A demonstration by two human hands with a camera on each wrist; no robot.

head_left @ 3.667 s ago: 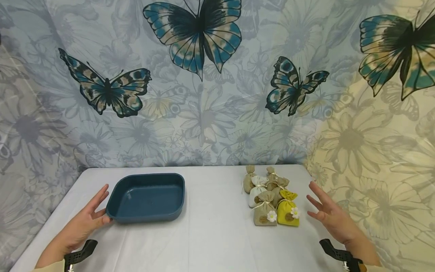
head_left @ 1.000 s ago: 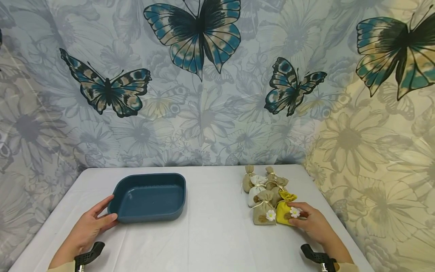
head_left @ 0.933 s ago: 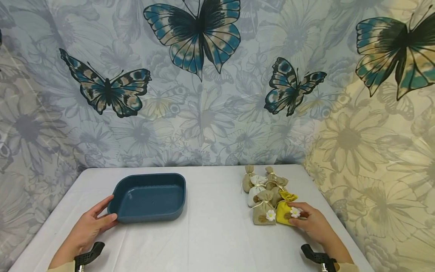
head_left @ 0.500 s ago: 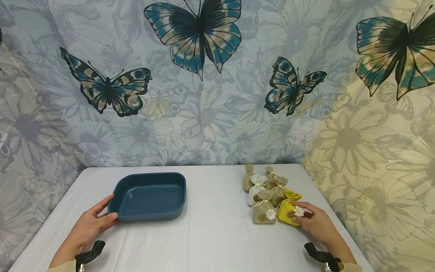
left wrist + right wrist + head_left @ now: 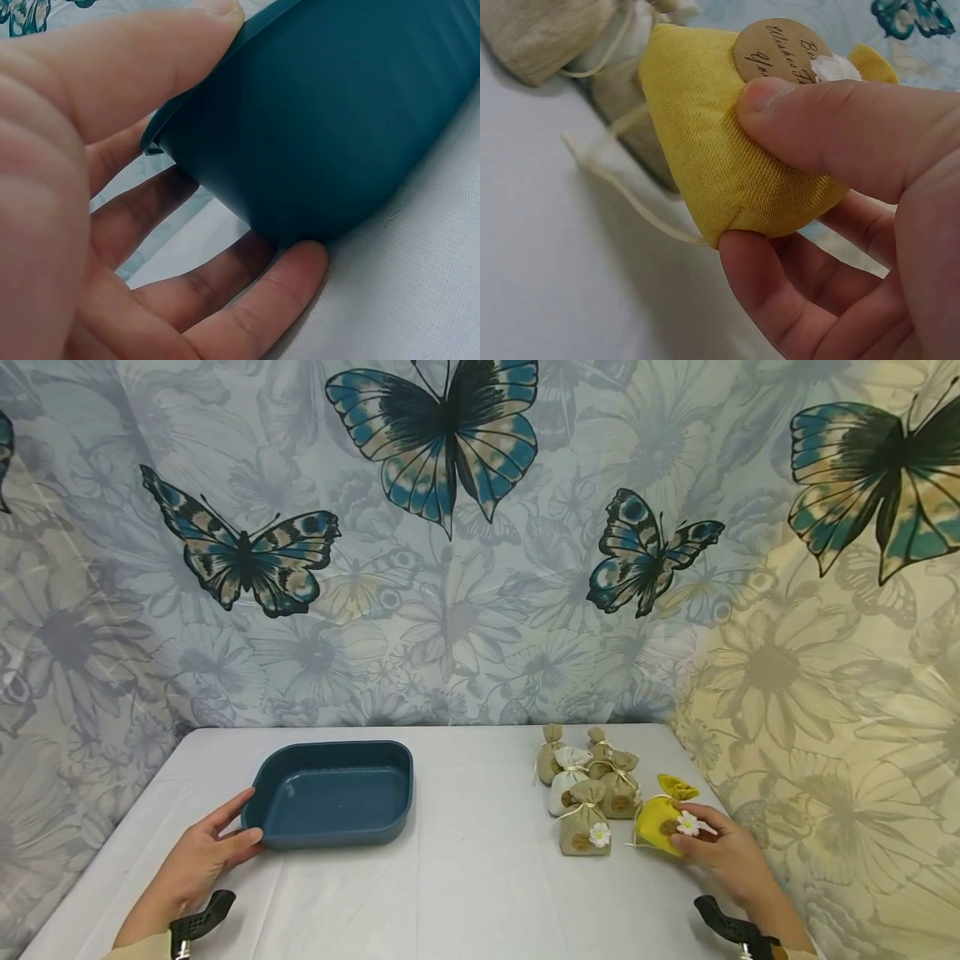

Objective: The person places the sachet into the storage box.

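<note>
In the lower left of the frame, I'm seeing the left hand (image 5: 193, 862) gripping a blue dish (image 5: 330, 840); lower right, the right hand (image 5: 731, 857) is pinching a yellow pouch (image 5: 657, 823), near some beige and white pouches (image 5: 587, 818).

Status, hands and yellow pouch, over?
Left hand gripping blue dish. Right hand pinching yellow pouch, tilted. Front beige pouch stands between it and dish, possible obstacle.
</note>
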